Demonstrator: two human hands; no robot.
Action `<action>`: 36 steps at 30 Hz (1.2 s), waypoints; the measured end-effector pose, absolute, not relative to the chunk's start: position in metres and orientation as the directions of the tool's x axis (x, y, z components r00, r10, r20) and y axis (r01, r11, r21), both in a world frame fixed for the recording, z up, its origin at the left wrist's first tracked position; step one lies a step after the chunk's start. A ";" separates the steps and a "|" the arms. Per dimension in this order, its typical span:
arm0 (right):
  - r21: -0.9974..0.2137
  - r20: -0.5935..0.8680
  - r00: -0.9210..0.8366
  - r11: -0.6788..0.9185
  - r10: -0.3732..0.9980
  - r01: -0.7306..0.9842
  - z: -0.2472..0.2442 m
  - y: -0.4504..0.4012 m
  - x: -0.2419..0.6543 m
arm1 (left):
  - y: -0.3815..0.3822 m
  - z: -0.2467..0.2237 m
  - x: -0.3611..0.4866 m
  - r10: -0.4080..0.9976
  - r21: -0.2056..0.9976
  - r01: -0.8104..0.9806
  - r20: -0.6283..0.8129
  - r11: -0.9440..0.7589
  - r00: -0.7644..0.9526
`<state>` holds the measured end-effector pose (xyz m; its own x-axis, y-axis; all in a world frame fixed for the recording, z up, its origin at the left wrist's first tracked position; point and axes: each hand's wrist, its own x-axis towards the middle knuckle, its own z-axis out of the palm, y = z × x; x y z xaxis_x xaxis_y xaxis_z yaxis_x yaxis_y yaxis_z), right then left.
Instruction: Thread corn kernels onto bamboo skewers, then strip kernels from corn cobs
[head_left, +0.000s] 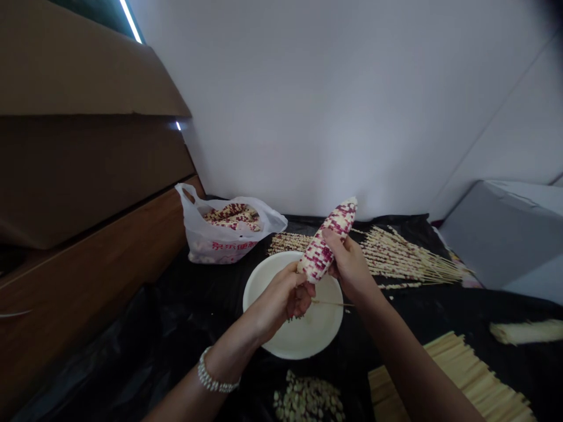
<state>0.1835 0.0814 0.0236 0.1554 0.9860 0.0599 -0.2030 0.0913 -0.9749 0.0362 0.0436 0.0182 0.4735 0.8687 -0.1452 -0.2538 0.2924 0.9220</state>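
Observation:
Both my hands hold one ear of corn (326, 249) with white and dark purple kernels, tilted with its tip up and to the right. Around the lower end of the ear, my left hand (285, 293) is closed, a beaded bracelet on its wrist. My right hand (349, 261) grips the ear's right side, thumb lying across the kernels. Below them stands a white bowl (299, 346). A thin stick (336, 303) shows over the bowl, pointing right; whether a hand holds its left end I cannot tell.
Behind the bowl lie many skewers strung with kernels (396, 258). A white plastic bag (220, 249) with several corn ears stands back left. In front are a heap of pale kernels (308, 401) and flat pale strips (475, 375). A bundle of pale sticks (528, 332) lies right, near a grey-white box (505, 234).

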 end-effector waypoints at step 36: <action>-0.980 0.112 0.225 0.145 0.968 -0.136 0.021 0.080 0.179 | 0.040 0.013 0.040 0.902 0.898 -0.334 -0.133 0.285 0.411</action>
<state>0.1790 0.0799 0.0215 0.2251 0.9679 0.1118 -0.1362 0.1449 -0.9800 0.0400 0.0403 0.0133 0.4109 0.9019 -0.1329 -0.3342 0.2847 0.8985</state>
